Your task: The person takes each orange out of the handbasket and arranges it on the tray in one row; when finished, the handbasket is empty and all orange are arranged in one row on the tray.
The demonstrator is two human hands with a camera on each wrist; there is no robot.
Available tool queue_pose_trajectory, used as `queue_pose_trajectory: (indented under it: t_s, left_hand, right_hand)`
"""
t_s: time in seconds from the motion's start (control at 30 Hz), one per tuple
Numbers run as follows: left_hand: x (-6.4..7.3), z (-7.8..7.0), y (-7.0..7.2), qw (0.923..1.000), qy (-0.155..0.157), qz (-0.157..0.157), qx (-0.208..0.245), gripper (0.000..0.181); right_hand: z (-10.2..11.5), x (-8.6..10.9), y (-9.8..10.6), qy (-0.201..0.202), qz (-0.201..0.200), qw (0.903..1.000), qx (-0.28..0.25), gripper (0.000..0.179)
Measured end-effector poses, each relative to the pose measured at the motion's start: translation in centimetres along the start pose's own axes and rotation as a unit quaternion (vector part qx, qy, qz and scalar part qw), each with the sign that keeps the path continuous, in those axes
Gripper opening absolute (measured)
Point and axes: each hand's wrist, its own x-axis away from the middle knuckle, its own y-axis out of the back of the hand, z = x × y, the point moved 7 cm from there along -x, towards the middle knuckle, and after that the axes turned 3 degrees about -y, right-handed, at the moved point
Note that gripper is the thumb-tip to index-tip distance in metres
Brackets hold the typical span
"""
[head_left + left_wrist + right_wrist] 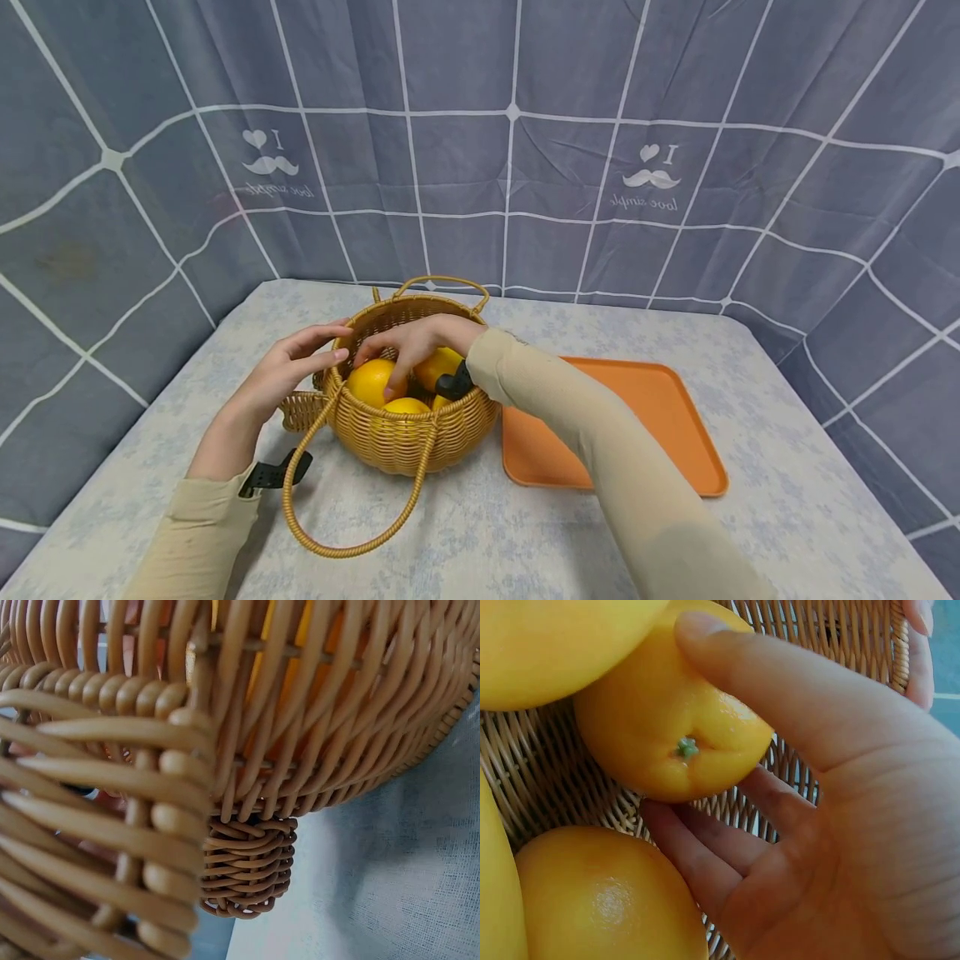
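From the head, one wicker basket is viewed downward; closely, its outside from left wrist, inside from right.

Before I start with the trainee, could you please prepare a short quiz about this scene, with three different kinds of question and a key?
1. Which fruit does the right hand hold inside the wicker basket?
2. True or false: in the head view, the rectangular tray lies to the left of the wicker basket.
3. Fill in: the left hand touches the basket's ____.

Key
1. An orange.
2. False; the rectangular tray lies to the right.
3. Rim.
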Motion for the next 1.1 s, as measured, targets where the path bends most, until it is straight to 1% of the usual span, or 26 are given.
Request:
queue_pose_trajectory:
  t_s: [0.13, 0.43, 0.67, 0.87, 0.93, 1.1]
  left_hand:
    - [-0.03, 0.02, 0.01, 1.0000, 0.002, -0.002, -0.002, 0.048]
    - [-0.13, 0.02, 0.16, 1.0000, 0.000, -0.003, 0.004, 0.045]
    - [-0.22, -0.09, 0.24, 1.0000, -0.002, -0.004, 0.005, 0.044]
    - [-0.20, -0.14, 0.18, 1.0000, -0.001, -0.005, 0.002, 0.044]
    - [-0.20, -0.12, 0.13, 1.0000, 0.000, -0.004, 0.001, 0.044]
    - [-0.03, -0.01, -0.02, 1.0000, 0.000, -0.004, 0.001, 0.045]
  right_hand:
    - [0.14, -0.20, -0.04, 0.004, 0.003, 0.9999, 0.011, 0.063]
    - [0.53, -0.32, 0.05, 0.022, 0.002, 0.9998, -0.004, 0.052]
    - [0.64, -0.41, -0.01, 0.019, -0.002, 0.9996, 0.020, 0.061]
    - [0.55, -0.28, 0.18, 0.017, -0.019, 0.9989, 0.040, 0.061]
    - [0.51, -0.15, 0.28, 0.020, -0.027, 0.9986, 0.040, 0.060]
    - [0.51, 0.30, 0.42, 0.031, -0.038, 0.9987, 0.014, 0.060]
